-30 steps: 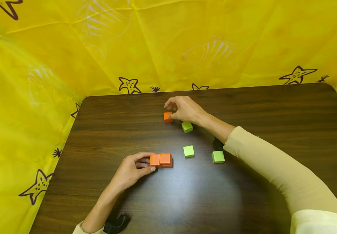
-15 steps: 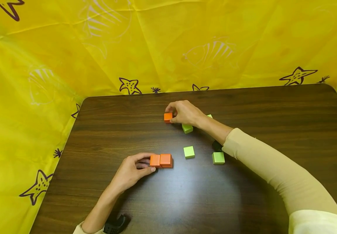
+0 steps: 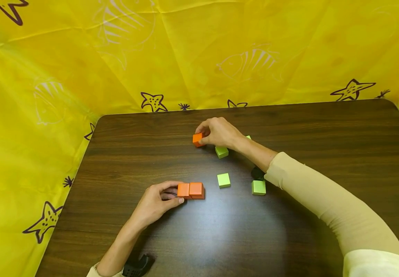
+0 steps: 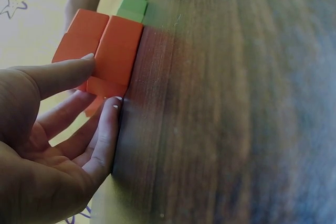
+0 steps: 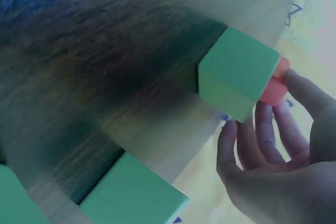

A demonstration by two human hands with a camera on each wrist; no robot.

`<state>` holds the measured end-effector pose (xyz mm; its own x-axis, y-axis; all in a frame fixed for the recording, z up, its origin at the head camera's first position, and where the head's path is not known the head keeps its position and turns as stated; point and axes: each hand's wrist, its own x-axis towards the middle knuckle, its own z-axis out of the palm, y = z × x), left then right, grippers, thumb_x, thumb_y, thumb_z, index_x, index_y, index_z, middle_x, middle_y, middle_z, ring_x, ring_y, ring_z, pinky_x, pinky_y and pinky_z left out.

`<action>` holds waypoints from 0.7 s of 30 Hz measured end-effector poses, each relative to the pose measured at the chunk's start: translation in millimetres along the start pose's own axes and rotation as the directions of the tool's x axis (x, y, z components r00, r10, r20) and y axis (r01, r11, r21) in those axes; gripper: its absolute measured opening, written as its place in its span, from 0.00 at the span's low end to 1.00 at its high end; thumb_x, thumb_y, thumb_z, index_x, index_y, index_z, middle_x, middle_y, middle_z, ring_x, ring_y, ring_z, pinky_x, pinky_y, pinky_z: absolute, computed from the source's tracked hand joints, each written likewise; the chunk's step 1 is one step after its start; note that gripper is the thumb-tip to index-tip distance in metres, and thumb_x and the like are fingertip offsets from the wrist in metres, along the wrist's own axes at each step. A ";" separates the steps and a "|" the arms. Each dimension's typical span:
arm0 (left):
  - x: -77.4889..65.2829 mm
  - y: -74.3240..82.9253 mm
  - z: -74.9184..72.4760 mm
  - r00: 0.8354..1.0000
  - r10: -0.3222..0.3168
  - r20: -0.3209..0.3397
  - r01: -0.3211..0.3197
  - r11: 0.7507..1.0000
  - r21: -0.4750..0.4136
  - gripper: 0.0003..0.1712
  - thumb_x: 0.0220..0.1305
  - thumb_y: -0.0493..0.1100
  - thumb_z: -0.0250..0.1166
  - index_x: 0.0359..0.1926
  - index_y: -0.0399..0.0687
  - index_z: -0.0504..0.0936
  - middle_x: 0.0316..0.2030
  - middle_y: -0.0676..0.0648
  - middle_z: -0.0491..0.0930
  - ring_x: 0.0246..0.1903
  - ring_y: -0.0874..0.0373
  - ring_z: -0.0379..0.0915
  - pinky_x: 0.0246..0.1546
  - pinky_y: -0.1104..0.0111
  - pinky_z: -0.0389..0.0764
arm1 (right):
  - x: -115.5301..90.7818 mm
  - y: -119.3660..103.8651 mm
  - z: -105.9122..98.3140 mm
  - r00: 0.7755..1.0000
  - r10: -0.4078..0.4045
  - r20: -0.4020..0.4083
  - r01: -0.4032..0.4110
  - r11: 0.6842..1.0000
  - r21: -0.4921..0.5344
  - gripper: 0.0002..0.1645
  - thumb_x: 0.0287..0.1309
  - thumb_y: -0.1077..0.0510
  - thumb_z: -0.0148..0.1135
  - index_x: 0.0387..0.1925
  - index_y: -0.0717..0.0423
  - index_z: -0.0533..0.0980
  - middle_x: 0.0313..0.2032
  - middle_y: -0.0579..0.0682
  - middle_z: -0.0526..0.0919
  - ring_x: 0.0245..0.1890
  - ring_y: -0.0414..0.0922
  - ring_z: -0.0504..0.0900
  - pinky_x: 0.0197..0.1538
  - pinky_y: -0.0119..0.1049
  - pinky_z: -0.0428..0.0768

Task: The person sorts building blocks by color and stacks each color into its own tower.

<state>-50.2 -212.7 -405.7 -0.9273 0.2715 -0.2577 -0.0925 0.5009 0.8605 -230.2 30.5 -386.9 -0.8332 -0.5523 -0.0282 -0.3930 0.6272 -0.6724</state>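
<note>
My left hand grips the near end of a small group of orange blocks, set tightly together on the table. In the left wrist view the thumb lies on one side of these orange blocks, and the fingers curl at the end. Farther back, my right hand pinches a single orange cube between thumb and fingers. A green block sits just below that hand. In the right wrist view, a large green block partly hides the pinched orange cube.
Two more green blocks lie between the hands, to the right of the orange group. Another green block shows partly behind the right wrist. A yellow patterned cloth hangs behind the brown wooden table.
The right hand's raised fingers have come down onto the far orange cube, which has turned and shifted slightly left. The left hand and its orange blocks stay put.
</note>
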 end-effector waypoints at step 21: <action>0.4 -1.6 -0.2 1.000 0.004 -0.002 -0.004 1.000 -0.009 0.24 0.58 0.35 0.73 0.56 0.45 0.82 0.44 0.44 0.84 0.40 0.55 0.82 0.42 0.70 0.83 | -14.3 -14.3 -11.9 1.000 -0.017 -0.004 0.017 0.987 0.162 0.20 0.55 0.56 0.75 0.50 0.51 0.84 0.48 0.48 0.85 0.44 0.41 0.83 0.49 0.36 0.80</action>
<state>-50.4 -213.5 -407.2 -0.9284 0.2717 -0.2534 -0.0920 0.4928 0.8653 -217.4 36.0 -368.1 -0.8280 -0.5605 -0.0142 -0.3388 0.5204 -0.7839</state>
